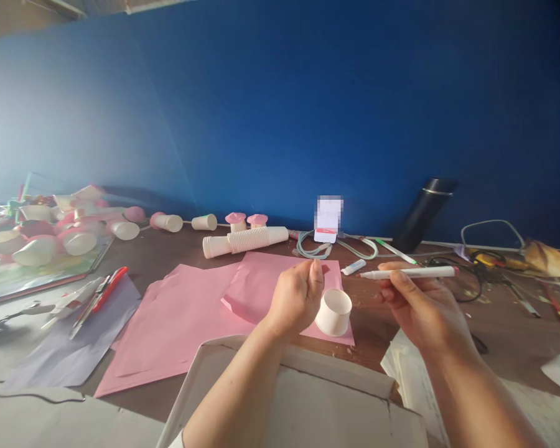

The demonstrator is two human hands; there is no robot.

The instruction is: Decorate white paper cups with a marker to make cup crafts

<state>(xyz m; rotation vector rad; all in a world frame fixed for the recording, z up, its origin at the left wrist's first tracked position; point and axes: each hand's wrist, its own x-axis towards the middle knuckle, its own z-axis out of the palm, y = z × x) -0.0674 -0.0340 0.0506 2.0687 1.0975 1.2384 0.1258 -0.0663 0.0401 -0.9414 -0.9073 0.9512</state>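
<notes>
In my right hand (415, 305) is a slim white felt-tip pen (429, 272), pinched between thumb and fingers, its tip toward the left. Curled closed, my left hand (296, 295) is over the pink paper (200, 305); what its fingers hold, if anything, is hidden. Just right of that hand, a white paper cup (335, 313) stands on the paper's right corner with its open mouth up. Whether the hand touches the cup, I cannot tell.
A cardboard box lid (326, 392) lies nearest me. Behind the paper are a stack of paper cups (247, 241), a coiled cable (313, 249) and a phone (327, 218). A dark flask (420, 214) leans at right. Scissors (100, 295) and pink-topped cups (77, 239) lie left.
</notes>
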